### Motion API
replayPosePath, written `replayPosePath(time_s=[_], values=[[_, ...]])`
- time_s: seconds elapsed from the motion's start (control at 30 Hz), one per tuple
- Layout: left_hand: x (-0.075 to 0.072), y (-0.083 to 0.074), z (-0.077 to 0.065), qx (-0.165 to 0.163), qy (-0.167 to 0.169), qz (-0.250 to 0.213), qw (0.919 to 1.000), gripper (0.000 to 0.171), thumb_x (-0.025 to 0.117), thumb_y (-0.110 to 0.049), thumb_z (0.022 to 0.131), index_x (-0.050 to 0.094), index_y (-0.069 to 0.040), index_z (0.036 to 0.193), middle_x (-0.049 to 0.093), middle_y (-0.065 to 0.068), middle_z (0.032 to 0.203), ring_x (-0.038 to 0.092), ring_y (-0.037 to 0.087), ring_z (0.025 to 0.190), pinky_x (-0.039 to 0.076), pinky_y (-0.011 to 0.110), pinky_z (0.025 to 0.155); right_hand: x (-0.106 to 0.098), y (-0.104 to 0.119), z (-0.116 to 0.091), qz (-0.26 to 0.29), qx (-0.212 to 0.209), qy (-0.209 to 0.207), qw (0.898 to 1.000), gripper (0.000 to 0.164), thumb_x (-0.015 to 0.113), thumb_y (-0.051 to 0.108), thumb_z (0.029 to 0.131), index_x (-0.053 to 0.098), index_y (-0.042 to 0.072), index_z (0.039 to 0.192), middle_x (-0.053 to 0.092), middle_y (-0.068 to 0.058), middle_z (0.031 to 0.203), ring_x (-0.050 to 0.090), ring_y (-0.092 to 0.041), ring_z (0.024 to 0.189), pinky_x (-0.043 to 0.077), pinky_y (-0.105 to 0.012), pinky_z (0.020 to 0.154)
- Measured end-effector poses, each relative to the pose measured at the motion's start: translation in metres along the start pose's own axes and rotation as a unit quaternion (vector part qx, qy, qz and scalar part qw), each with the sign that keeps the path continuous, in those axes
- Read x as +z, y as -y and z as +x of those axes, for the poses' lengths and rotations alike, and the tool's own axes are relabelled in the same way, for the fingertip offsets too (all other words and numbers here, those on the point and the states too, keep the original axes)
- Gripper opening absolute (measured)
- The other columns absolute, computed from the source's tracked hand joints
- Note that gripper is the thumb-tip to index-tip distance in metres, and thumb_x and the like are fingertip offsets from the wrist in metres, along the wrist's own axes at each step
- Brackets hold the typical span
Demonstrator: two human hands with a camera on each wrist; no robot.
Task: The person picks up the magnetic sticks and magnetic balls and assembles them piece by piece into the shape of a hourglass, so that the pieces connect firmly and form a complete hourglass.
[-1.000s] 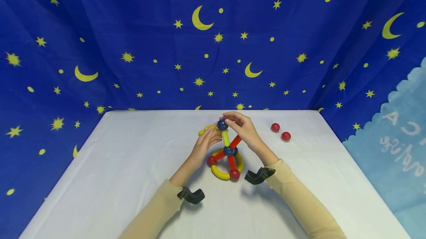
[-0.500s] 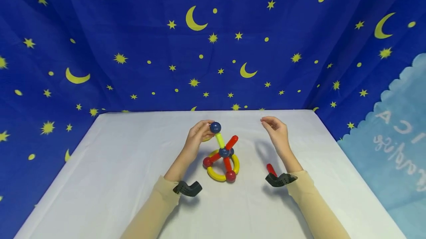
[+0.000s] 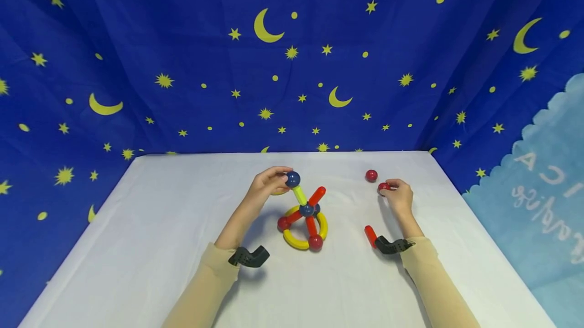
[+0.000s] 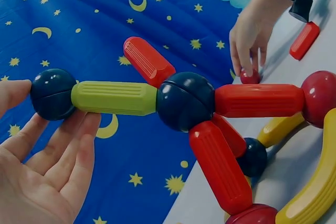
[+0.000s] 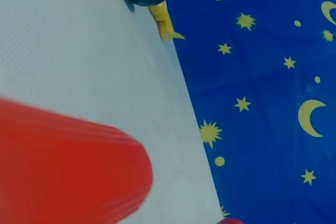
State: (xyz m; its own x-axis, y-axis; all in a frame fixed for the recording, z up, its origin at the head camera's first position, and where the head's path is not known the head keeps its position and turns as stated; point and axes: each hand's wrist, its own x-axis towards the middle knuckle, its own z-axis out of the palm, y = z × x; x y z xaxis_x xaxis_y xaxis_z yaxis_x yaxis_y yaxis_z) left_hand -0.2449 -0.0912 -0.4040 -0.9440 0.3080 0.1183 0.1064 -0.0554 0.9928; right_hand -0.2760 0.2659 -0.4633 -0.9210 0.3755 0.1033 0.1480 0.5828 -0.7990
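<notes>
My left hand (image 3: 263, 185) pinches a dark blue ball (image 3: 293, 179) between thumb and fingers. That ball tops a lime-green rod (image 4: 115, 98), which tilts left from another blue ball (image 4: 186, 101) in the middle of a magnetic stick-and-ball build. Several red rods (image 3: 311, 225) branch from this middle ball; one points up with a free end. Lower down, red balls (image 3: 316, 242) and curved yellow sticks (image 3: 296, 242) form a ring on the table. Off to the right, my right hand (image 3: 399, 198) grips a loose red ball (image 3: 383, 189) with its fingertips.
A second red ball (image 3: 371, 175) lies just behind the gripped one. One loose red rod (image 3: 370, 235) lies near my right wrist, large in the right wrist view. Yellow pieces (image 5: 164, 22) lie behind the build, mostly hidden by my left hand in the head view.
My right hand has left the top of the build, moved right and taken hold of a red ball. My left hand still holds the blue ball, now leaning further left and lower.
</notes>
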Motion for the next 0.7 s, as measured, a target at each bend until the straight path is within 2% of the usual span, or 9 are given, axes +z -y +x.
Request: replayPosePath(time_s=[0.13,0.23,0.33,0.43,0.53,0.6,0.7], values=[[0.000,0.000,0.000,0.001,0.005,0.000,1.0000,0.038,0.052,-0.017,0.095,0.054,0.003,0.127,0.057,0.028,0.125,0.065,0.006,0.088,0.043,0.058,0.099,0.001,0.000,-0.002,0.008,0.011,0.003,1.000,0.037,0.066,0.003,0.081,0.055,-0.011,0.114,0.058,-0.033,0.113,0.056,-0.040,0.104,0.046,-0.043,0.089],[-0.001,0.001,0.001,0.002,0.008,-0.002,1.0000,0.037,0.052,-0.016,0.095,0.053,0.003,0.127,0.057,0.029,0.124,0.065,0.007,0.086,0.042,0.059,0.100,0.001,0.010,-0.007,0.013,-0.008,-0.022,1.000,0.038,0.069,0.004,0.079,0.056,-0.010,0.113,0.060,-0.032,0.109,0.058,-0.037,0.097,0.046,-0.030,0.078],[-0.001,0.002,0.000,0.004,0.011,-0.005,0.9999,0.037,0.051,-0.015,0.096,0.053,0.004,0.127,0.057,0.030,0.124,0.065,0.007,0.085,0.040,0.061,0.100,0.001,0.036,-0.019,0.050,-0.041,-0.022,0.998,0.041,0.070,0.007,0.080,0.058,-0.007,0.116,0.063,-0.029,0.108,0.060,-0.022,0.089,0.043,-0.013,0.069],[-0.001,0.002,0.000,0.004,0.011,-0.002,0.9999,0.037,0.050,-0.016,0.096,0.053,0.004,0.127,0.058,0.029,0.122,0.065,0.007,0.084,0.041,0.060,0.100,0.001,0.067,-0.038,0.142,-0.073,0.034,0.987,0.043,0.071,0.008,0.083,0.058,-0.006,0.121,0.063,-0.025,0.111,0.060,-0.003,0.084,0.046,-0.006,0.069],[-0.002,0.002,0.000,0.005,0.008,0.003,0.9999,0.037,0.050,-0.017,0.097,0.053,0.004,0.127,0.059,0.028,0.120,0.065,0.007,0.084,0.043,0.059,0.099,0.004,0.090,-0.058,0.207,-0.102,0.116,0.966,0.043,0.070,0.010,0.085,0.057,-0.003,0.124,0.063,-0.019,0.114,0.061,0.005,0.086,0.051,-0.010,0.077],[-0.002,0.001,0.000,0.006,0.008,0.007,0.9999,0.038,0.051,-0.018,0.097,0.053,0.004,0.127,0.060,0.027,0.120,0.065,0.007,0.083,0.044,0.058,0.098,0.007,0.099,-0.070,0.215,-0.124,0.157,0.956,0.043,0.070,0.013,0.086,0.058,-0.001,0.125,0.064,-0.016,0.117,0.061,0.003,0.090,0.051,-0.012,0.080],[-0.002,0.001,-0.001,0.006,0.008,0.004,0.9999,0.038,0.051,-0.018,0.096,0.053,0.004,0.127,0.060,0.027,0.119,0.065,0.007,0.083,0.044,0.057,0.098,0.012,0.107,-0.082,0.210,-0.151,0.193,0.946,0.043,0.069,0.016,0.087,0.058,0.001,0.126,0.062,-0.016,0.121,0.061,-0.001,0.094,0.051,-0.013,0.083]])
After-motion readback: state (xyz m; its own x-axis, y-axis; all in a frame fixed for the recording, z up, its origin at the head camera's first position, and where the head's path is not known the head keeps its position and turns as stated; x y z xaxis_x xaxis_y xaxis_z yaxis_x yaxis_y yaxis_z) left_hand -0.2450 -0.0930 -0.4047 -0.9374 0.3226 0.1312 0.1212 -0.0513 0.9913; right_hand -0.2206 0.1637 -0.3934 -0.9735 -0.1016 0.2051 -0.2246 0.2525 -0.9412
